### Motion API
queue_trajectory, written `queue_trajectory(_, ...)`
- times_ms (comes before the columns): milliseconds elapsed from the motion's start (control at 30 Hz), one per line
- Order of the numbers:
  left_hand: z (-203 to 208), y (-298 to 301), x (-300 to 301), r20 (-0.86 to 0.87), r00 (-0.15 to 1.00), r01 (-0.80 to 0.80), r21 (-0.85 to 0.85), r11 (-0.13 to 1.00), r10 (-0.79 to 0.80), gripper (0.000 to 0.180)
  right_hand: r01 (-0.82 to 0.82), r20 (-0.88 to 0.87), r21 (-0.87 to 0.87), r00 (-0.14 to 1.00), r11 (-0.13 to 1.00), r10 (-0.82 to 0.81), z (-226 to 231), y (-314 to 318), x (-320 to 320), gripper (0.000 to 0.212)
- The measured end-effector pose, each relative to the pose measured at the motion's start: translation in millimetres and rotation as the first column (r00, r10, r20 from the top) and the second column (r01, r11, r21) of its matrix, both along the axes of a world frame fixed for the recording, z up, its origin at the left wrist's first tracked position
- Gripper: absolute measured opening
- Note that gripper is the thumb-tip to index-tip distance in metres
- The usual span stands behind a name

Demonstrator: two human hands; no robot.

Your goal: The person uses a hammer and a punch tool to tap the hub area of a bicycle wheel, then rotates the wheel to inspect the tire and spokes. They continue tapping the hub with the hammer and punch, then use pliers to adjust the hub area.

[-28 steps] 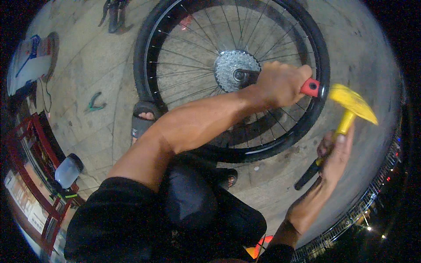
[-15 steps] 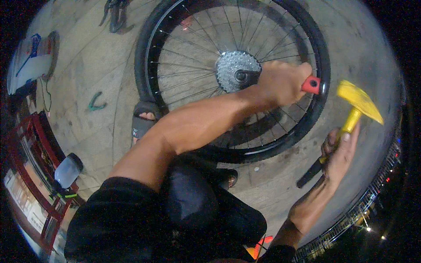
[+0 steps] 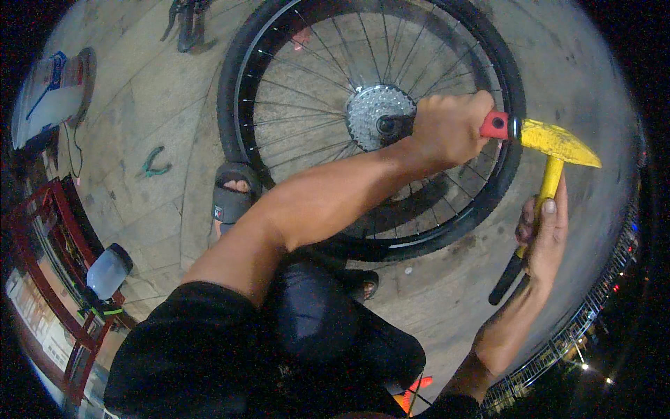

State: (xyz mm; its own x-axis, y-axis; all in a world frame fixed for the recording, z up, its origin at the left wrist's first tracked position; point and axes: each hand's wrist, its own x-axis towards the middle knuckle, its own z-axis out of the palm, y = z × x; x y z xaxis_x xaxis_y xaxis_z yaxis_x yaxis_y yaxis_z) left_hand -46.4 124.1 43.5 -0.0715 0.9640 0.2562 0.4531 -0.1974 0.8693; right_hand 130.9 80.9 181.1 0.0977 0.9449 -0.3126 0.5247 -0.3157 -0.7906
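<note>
My left hand (image 3: 453, 129) is closed in a fist around a red-handled wrench (image 3: 494, 126), whose black end sits at the hub of a bicycle wheel (image 3: 229, 105). Around the hub is a silver sprocket cassette (image 3: 363, 119); the wheel lies on its side with its black tyre outward. My right hand (image 3: 548, 241) grips a yellow hammer (image 3: 558, 145) by its handle, the black grip end sticking out below the palm. The hammer's head meets, or nearly meets, the capped end of the red handle. Most of that handle is hidden by my left fist.
Teal-handled pliers (image 3: 155, 164) lie on the paved floor to the left. Farther left are a white plastic container (image 3: 56, 105), a red metal frame (image 3: 78, 325) and a translucent bottle (image 3: 108, 274). A black forked object (image 3: 185, 24) is at the far left. My sandalled foot (image 3: 234, 192) is beside the tyre.
The hammer has swung left, from apart to right at the end of the red handle. My right forearm has shifted slightly right; my left hand keeps its grip.
</note>
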Motion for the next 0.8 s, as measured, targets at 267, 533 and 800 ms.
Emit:
queue_trajectory(267, 2, 4, -3, 0.049, 0.994, -0.099, 0.08, 0.992, 0.095, 0.03, 0.023, -0.062, 0.018, 0.998, 1.0, -0.022, 4, 7, -8, 0.058)
queue_trajectory(533, 6, 4, -6, 0.038, 0.994, -0.101, 0.002, 0.995, 0.101, 0.028, -0.026, 0.007, 0.032, 1.0, 0.999, 0.025, 6, 16, -11, 0.057)
queue_trajectory(800, 6, 3, -9, 0.114, 0.977, -0.187, 0.039, 0.982, 0.181, 0.033, -0.056, 0.013, 0.046, 0.998, 0.997, 0.056, 8, 20, -25, 0.056)
